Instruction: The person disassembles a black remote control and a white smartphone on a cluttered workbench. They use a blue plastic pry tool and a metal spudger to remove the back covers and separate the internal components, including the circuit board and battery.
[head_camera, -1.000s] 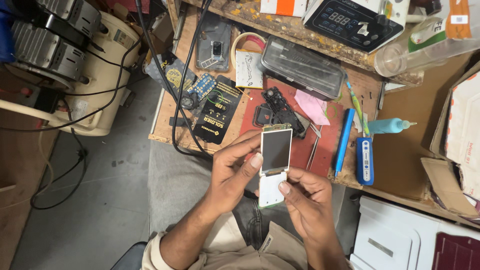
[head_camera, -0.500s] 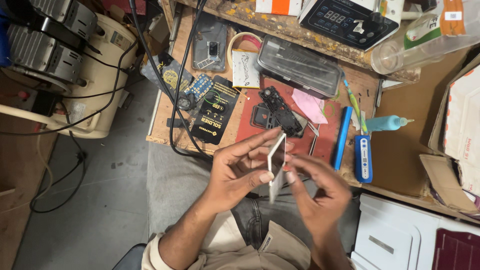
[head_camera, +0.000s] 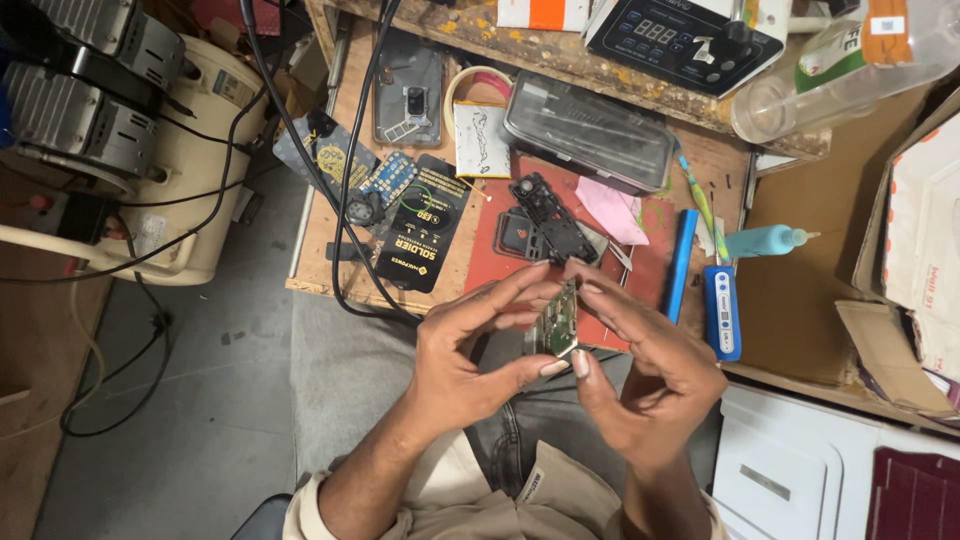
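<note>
Over the person's lap, just off the near edge of the wooden workbench (head_camera: 330, 240), both hands hold 1 small phone part (head_camera: 560, 322) between them. It looks like a slim device body turned so its inner side shows, with a greenish circuit board and metal parts visible; finer detail is too small to tell. The left hand (head_camera: 465, 350) has its fingers curled and closed lightly on the part's left edge, thumb tip under its lower end, index finger reaching across the top. The right hand (head_camera: 650, 375) closes on the right edge, thumb tip touching the lower corner beside the left thumb, fingers arched over the top. Neither hand is fully clenched; the fingertips alone do the pinching.

Behind the hands, a red work mat (head_camera: 590, 250) lies on the bench with a black phone frame (head_camera: 545, 215) and a pink slip of paper (head_camera: 612, 210) on it. Left of the mat sits a black card-shaped packet (head_camera: 425, 235), with thick black cables (head_camera: 345, 170) crossing beside it. A blue pen-like tool (head_camera: 680, 265) lies along the mat's right edge, a blue-and-white rectangular gadget (head_camera: 722, 312) near it, and a teal squeeze bottle (head_camera: 765, 241) just above that. Farther back rest a clear-lidded dark case (head_camera: 590, 130), a grey phone back cover (head_camera: 408, 95) and a digital-display unit (head_camera: 685, 35).
</note>
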